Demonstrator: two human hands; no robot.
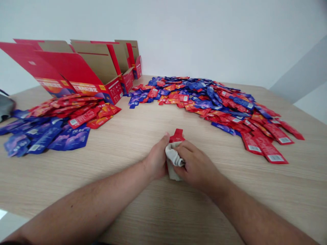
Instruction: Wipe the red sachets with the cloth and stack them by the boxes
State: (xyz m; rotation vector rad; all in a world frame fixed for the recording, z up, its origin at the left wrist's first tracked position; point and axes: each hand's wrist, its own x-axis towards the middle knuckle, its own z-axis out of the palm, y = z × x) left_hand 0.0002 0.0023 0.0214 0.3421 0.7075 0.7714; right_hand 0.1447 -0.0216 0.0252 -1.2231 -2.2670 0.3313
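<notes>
cloth (174, 157), pale gray and folded over on itself, is pinched between the thumb and fingers of the right hand (196, 165) as i look down through the head camera; the left hand (156, 159) grips the left side of a red spouted pouch (178, 133), its fingers mostly hidden from me, so i cannot tell how tightly they close; the pouch stands out above the cloth with its narrow top pointing away from me, while the cloth covers most of its front; both hands meet at the near middle of the light wood-grain table (143, 136); to my left i have a heap of red pouches (84, 112), with blue-purple pouches (48, 136) lying against its near side; behind that heap, a row of red cardboard display boxes (76, 69) recedes toward the wall (204, 41), their flaps raised and brown inner faces showing; a wide mixed pile of red and blue pouches (204, 97) curves from the far middle round to my right, where several red ones point toward me with white barcode labels showing; at the far left edge i catch part of a gray object (5, 107), too cut off for me to name.
</notes>
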